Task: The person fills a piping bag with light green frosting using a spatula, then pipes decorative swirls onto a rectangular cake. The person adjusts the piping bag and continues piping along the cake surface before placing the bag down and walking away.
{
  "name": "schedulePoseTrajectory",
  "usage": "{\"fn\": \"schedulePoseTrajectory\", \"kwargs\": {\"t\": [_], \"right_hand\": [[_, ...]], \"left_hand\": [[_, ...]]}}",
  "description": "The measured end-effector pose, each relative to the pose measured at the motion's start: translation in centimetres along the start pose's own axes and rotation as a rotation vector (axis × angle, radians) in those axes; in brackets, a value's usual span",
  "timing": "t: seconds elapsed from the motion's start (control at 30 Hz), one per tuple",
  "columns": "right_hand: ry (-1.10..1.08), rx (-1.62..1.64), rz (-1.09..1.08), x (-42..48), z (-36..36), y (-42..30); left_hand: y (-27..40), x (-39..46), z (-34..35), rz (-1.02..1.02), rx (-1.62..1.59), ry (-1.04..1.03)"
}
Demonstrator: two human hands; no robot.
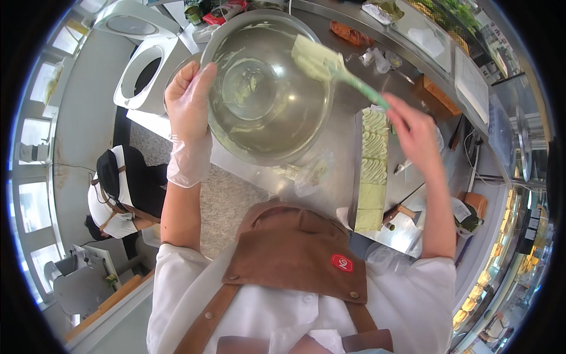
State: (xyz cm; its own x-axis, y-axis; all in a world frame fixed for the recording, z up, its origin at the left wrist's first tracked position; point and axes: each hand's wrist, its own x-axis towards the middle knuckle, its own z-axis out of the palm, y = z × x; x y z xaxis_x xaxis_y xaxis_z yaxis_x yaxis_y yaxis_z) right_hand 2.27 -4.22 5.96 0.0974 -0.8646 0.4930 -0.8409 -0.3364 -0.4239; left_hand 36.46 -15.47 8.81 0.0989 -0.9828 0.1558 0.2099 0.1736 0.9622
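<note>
My left hand point(190, 95), in a clear plastic glove, grips the rim of a large stainless steel bowl point(265, 128) and holds it tilted. Pale green cream is smeared on the bowl's inner wall and bottom. In my right hand point(411, 128) is the green handle of a spatula point(358, 84); its blade, thick with pale green cream, is over the bowl's right rim. Below and right of the bowl, a row of green cake pieces point(372, 194) stands on a long tray; the farther pieces bear wavy piped cream, the nearer ones are flat on top. A crumpled clear plastic bag point(311, 175) lies below the bowl.
A wooden-handled scraper point(407, 212) and a knife lie right of the cakes. An orange packet point(351, 34) and crumpled plastic point(381, 60) lie at the back, below a steel shelf. A white round-mouthed container point(148, 75) stands left. Another person point(128, 190) in a black cap bends at the left.
</note>
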Motion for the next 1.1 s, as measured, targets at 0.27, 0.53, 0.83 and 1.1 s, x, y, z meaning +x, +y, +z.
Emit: {"fn": "schedulePoseTrajectory", "kwargs": {"t": [0.27, 0.53, 0.83, 1.1], "right_hand": [[-0.229, -0.589, -0.05, 2.5, 1.0, -1.4], [-0.595, 0.388, 0.344, -2.9, 5.1, -5.5], [-0.676, 1.378, 1.046, -0.7, 2.3, -6.9], [-0.821, 0.792, 0.79, -2.5, 3.1, -5.4]], "left_hand": [[0.8, -1.2, 0.0, -0.051, 0.022, -0.067], [-0.8, -2.1, 0.0, 0.194, 0.116, -0.006], [-2.7, -3.3, 0.2, 0.0, -0.084, 0.106], [-3.2, -4.0, -0.7, 0.07, -0.042, -0.074]]}}
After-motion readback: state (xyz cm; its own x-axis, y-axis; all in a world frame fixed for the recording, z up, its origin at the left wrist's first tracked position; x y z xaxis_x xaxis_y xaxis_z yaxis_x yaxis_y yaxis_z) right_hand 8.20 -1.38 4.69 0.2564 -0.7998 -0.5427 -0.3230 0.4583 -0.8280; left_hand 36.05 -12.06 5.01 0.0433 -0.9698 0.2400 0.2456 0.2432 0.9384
